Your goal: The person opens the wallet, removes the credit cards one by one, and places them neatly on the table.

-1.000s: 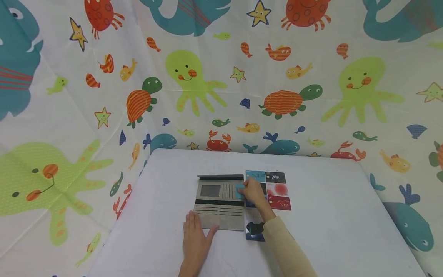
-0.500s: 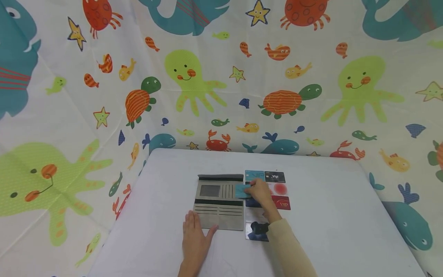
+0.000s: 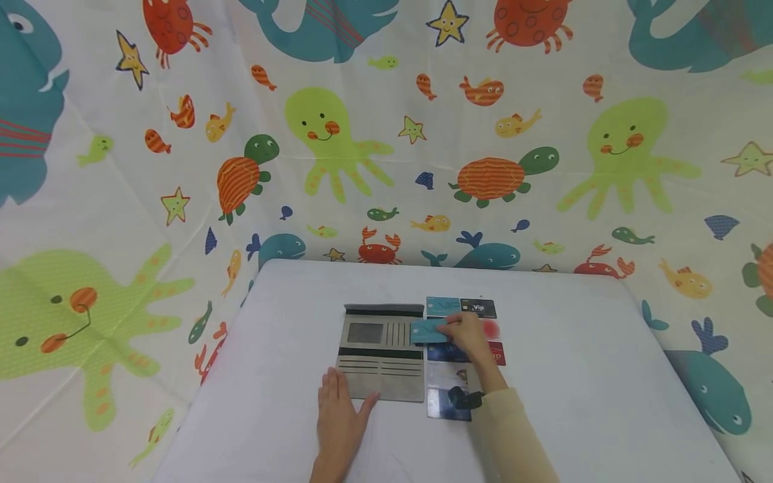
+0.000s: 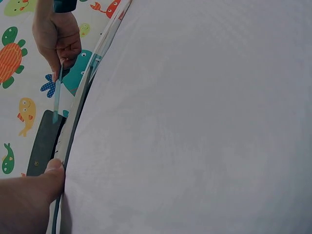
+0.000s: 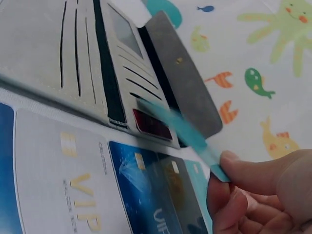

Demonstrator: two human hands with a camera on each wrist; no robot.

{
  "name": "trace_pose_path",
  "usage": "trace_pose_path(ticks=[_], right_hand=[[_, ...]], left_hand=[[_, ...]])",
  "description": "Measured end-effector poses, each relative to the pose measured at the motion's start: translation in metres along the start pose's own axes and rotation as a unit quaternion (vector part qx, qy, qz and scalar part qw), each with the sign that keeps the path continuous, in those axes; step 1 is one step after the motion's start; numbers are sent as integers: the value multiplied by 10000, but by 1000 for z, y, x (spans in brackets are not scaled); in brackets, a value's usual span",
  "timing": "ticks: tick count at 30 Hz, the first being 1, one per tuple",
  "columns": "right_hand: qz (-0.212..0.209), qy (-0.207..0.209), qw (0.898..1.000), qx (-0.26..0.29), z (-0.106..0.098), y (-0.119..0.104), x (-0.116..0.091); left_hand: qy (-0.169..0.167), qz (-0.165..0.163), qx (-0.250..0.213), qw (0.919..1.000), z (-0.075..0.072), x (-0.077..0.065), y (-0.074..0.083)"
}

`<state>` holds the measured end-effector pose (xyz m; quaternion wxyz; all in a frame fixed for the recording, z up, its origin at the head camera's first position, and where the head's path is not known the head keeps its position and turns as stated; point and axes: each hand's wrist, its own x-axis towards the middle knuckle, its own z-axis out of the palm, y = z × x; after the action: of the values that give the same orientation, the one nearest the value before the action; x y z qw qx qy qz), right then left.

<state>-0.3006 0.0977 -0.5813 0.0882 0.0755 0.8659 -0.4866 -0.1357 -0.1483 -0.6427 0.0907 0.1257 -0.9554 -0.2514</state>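
Observation:
A grey wallet [image 3: 386, 388] lies unfolded on the white table, its card slots and clear window facing up. My left hand [image 3: 339, 419] rests flat at its lower left, fingers straight and thumb along the near edge. Between thumb and fingers, my right hand [image 3: 466, 333] pinches a teal card [image 3: 425, 331] at its right end. The card's left end is at the wallet's right-hand slots; in the right wrist view it is blurred, so I cannot tell whether its tip is still inside. There, a dark red card [image 5: 151, 125] shows in the wallet beside the slots.
Right of the wallet, several cards lie in two columns: a light blue VIP card [image 3: 443, 306], a black card [image 3: 480, 308], a silver card [image 3: 443, 376] and a blue card [image 3: 439, 405] among them. A cloth [image 3: 356, 221] printed with sea animals hangs behind the table.
My right hand has moved right with the teal card, so much more of the card shows outside the wallet. My left hand has stayed in place.

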Motion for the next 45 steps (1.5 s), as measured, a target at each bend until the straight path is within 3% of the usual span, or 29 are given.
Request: trace_pose_path(ticks=[10, 32, 45], right_hand=[[-92, 103, 9996, 251, -17, 9, -6], [-60, 530, 9985, -159, -51, 39, -24], [88, 670, 9977, -16, -69, 48, -45]], left_hand=[[-36, -32, 94, 9999, 0, 1, -1], [-128, -50, 110, 9998, 0, 3, 0], [-151, -52, 62, 9999, 1, 2, -2]])
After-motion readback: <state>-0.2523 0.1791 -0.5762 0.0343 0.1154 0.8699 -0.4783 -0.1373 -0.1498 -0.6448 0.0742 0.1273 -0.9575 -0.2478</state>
